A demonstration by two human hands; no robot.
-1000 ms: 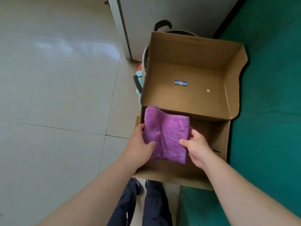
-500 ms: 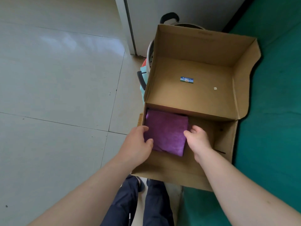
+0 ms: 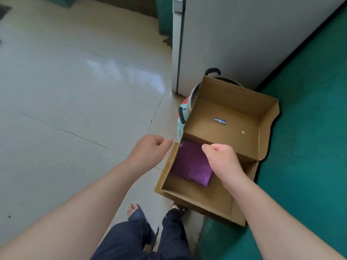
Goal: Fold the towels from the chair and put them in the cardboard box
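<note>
Now that the purple towel [image 3: 191, 164] lies folded flat inside the cardboard box [image 3: 197, 199], both hands have come off it, where half a second ago they were pressing it down at its left and right edges. The towel rests in the far left corner of the box's near compartment, against the left wall and the fold where the open lid [image 3: 225, 109] rises; the remaining box floor toward the near and right sides is bare cardboard. The left hand [image 3: 148, 151] has withdrawn outside the box, above the tiled floor [image 3: 75, 109] just left of the box wall, fingers loosely curled and holding nothing. The right hand [image 3: 221, 160] is raised over the box, partly covering the towel's right edge from this view; its fingers are also loosely curled and empty, and whether it touches the towel cannot be told. The view has also pulled back and tilted upward, which suggests that the person is straightening away from the box. Judgement: the placing step for this towel is complete, and the release confirms that the fold holds without support. The chair and any remaining towels are out of view, so how much of the task is left cannot be stated. The next move probably calls for turning toward the chair to fetch another towel. The box sits against a green surface [image 3: 309, 147] on its right, with a pot [image 3: 193, 92] behind it.
</note>
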